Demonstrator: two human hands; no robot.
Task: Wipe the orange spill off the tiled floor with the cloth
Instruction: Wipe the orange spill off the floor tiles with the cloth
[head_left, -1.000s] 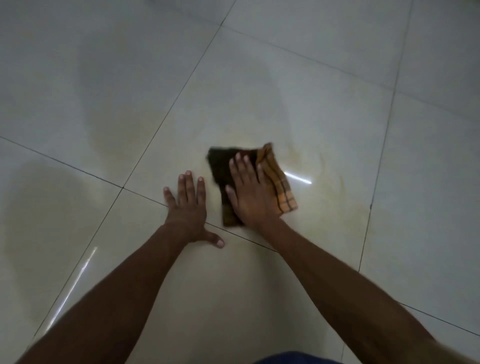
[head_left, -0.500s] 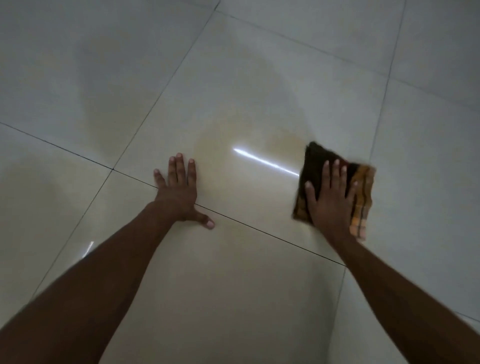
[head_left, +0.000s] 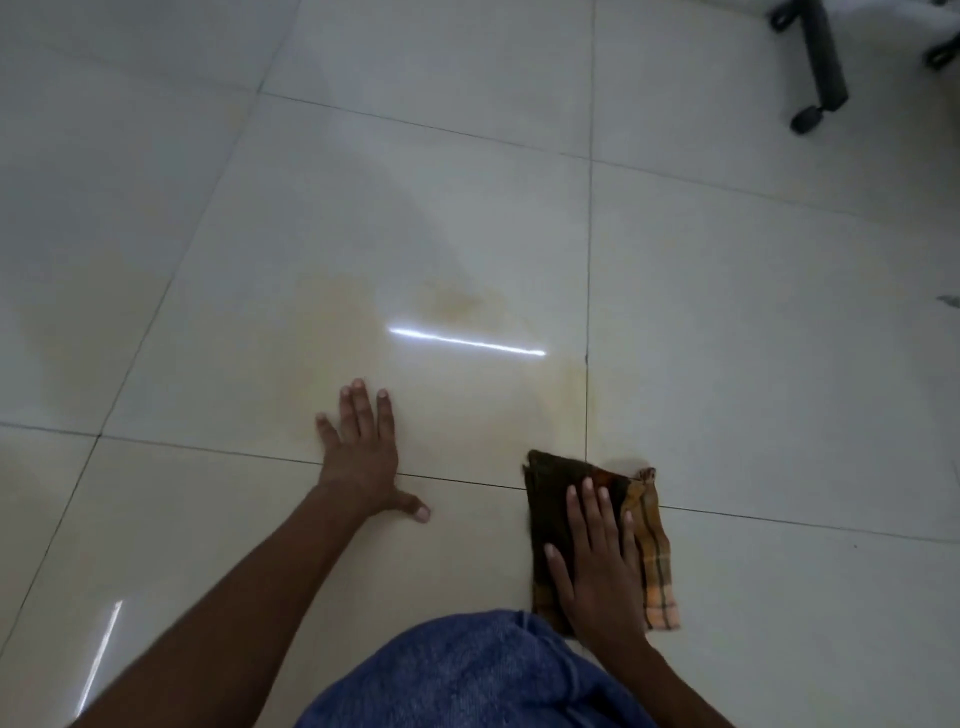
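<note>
A folded cloth (head_left: 654, 566), dark brown with an orange checked edge, lies flat on the pale tiled floor (head_left: 753, 312) at the lower right. My right hand (head_left: 597, 566) presses on it with straight, spread fingers. My left hand (head_left: 363, 457) rests flat on the floor to the left, fingers straight and thumb out. A faint orange smear (head_left: 457, 304) stains the tile beyond both hands, and a second streak of it runs along the grout line (head_left: 574, 382) just above the cloth.
A black office chair base with castors (head_left: 821, 73) stands at the top right. My knee in blue denim (head_left: 467, 675) fills the bottom middle. A bright light reflection (head_left: 467, 340) crosses the stained tile.
My right hand has dragged the cloth from beside my left hand out to the right, then back toward my knee. The view has tilted, so the knee and the chair base show now.
</note>
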